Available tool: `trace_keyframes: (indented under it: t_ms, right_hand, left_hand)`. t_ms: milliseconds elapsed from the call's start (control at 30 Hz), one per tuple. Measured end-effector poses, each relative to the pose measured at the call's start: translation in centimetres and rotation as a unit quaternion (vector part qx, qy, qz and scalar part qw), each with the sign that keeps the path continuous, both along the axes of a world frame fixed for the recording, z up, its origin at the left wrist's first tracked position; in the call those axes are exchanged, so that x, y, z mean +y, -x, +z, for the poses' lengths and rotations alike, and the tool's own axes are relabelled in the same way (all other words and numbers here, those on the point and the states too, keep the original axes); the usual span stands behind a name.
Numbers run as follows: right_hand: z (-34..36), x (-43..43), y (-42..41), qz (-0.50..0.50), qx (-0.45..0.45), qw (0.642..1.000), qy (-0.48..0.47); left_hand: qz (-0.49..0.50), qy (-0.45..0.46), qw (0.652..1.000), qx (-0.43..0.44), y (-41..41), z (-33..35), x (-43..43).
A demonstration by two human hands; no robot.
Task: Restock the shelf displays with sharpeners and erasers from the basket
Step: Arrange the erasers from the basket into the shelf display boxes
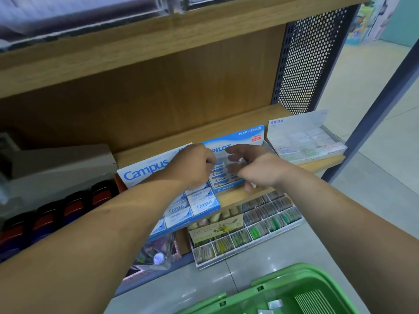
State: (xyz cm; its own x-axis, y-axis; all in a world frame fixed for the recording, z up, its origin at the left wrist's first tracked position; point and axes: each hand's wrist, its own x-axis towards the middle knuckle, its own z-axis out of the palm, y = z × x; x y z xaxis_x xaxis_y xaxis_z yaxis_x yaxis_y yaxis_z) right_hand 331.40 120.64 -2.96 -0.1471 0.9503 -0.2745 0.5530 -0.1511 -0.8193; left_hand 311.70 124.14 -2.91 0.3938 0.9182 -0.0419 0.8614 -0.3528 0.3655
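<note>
Both hands work over the Pilot eraser box (226, 188) on the wooden shelf (317, 165), probably squaring its rows for new stock. The left hand (197, 165) curls knuckles-down into it, its hold hidden. The right hand (251, 169) is half-spread, something shiny at its fingertips, gripped or not, can't tell. More small wrapped pieces (274, 304) wait in the green basket (283, 277) below.

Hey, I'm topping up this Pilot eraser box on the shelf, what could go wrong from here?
1. The left hand and right hand crowd the small Pilot box at the front edge of the shelf; a nudge might push it onto the sorted trays below.
2. The left forearm crosses low over the Campus box, which seems to overhang that edge, so a brush could tip it.
</note>
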Motion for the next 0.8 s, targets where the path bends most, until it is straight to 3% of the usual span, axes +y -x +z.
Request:
trace_keyframes:
  t_ms: [67,167,333,467,600,800]
  right_hand:
    - [0.3,0.0,0.6,0.011,0.005,1.000,0.024]
    - [0.5,0.0,1.0,0.027,0.003,0.999,0.043]
    - [0.7,0.0,1.5,-0.041,0.074,0.996,0.022]
    - [2.3,-0.2,2.4,-0.034,0.107,0.994,0.015]
    - [3.0,-1.3,4.0,0.006,0.111,0.992,0.057]
    - [2.5,-1.8,4.8,-0.069,0.164,0.982,0.068]
  left_hand:
    - [0.014,0.019,0.995,-0.092,0.5,0.6,-0.4]
    - [0.043,0.124,0.970,-0.205,1.8,1.7,-1.8]
    - [0.106,0.264,0.899,-0.332,3.8,1.9,-3.0]
    - [0.102,0.288,0.849,-0.430,5.0,1.7,-3.5]
    - [0.111,0.253,0.861,-0.427,4.9,2.0,-4.0]
    - [0.105,0.225,0.876,-0.414,4.6,2.2,-4.4]
